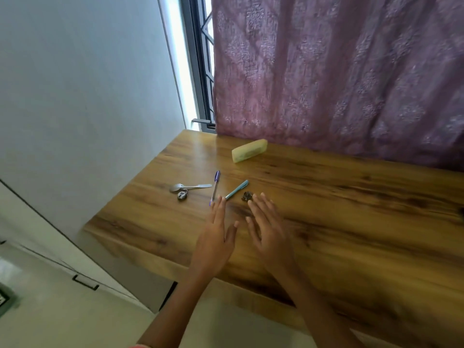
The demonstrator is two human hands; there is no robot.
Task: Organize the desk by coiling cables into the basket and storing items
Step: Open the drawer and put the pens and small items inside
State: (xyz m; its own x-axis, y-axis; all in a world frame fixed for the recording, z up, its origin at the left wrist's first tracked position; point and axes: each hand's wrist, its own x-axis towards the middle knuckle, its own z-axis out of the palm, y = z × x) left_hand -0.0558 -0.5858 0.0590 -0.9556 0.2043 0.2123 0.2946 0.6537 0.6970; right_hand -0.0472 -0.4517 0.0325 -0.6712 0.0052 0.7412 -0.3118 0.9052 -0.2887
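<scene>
glossy wood-grain tabletop (326,197); shiny metal spoon (188,187); translucent yellow plastic case (249,150); patterned mauve cloth curtain (339,71); plastic pens (215,187).

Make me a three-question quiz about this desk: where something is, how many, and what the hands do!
1. Where is the yellow case? A) near the curtain B) on the floor C) in a hand
2. How many pens lie on the desk? A) one B) two C) five
3. What are the hands doing? A) gripping pens B) making fists C) open, holding nothing

1 A, it lies at the far edge by the curtain.
2 B, a purple pen and a teal pen.
3 C, left hand and right hand show straight fingers, nothing held.
</scene>
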